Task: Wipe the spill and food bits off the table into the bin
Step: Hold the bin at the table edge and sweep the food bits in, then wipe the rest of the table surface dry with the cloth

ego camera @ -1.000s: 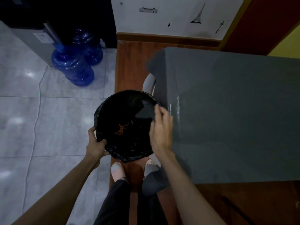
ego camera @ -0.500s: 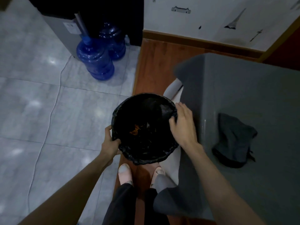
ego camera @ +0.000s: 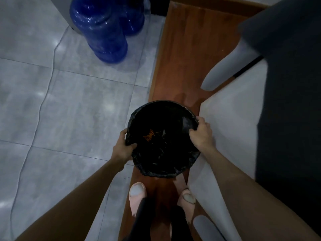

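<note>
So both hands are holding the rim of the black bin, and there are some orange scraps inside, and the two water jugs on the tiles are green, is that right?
Not quite. The head view shows the water jugs are blue, not green. The rest holds: the left hand and right hand each grip the rim of the black bin, and orange scraps lie inside it.

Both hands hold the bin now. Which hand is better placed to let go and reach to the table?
Probably the right hand. It grips the bin rim on the side next to the grey-covered table, so its reach is short. The left hand grips the far rim, over the tiled floor, and can keep holding the bin.
</note>
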The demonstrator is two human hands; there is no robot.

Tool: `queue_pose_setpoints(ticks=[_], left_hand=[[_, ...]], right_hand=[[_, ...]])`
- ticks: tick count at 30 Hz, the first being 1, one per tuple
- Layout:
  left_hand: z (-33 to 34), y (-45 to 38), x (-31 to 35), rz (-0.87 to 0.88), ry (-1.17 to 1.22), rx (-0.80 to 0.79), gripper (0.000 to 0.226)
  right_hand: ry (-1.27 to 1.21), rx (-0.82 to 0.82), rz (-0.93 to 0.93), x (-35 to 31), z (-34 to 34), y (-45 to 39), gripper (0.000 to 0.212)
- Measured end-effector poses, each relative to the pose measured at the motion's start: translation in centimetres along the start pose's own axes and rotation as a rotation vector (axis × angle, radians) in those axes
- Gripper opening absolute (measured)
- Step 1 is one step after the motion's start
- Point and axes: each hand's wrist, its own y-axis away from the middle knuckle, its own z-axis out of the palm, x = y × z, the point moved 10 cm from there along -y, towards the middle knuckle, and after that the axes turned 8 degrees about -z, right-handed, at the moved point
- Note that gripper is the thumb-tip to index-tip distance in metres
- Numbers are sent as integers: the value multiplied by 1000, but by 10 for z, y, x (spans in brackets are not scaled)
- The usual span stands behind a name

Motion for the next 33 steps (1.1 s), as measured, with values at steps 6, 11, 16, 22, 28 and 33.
queue_pose_setpoints(ticks=[6, 11, 16, 22, 28, 33], left_hand=[[37, -65, -23, -37, 169, -42, 41], [43, -86, -31, -18, 149, -8, 53], [42, -65, -15, 87, -149, 77, 59], [17, 2, 29, 253, -654, 229, 63], [-3, 125, 79, 308, -732, 258, 62], [-3, 248, 111, 326, -581, 234, 60]], right_hand=[[11, 81, 37, 39, 43, -46, 60], [30, 203, -1, 39, 44, -62, 56], [98, 156, -8, 34, 54, -43, 75], [182, 126, -157, -8, 20, 21, 74], [157, 142, -212, -72, -59, 122, 76], [68, 224, -385, -138, -151, 225, 78]])
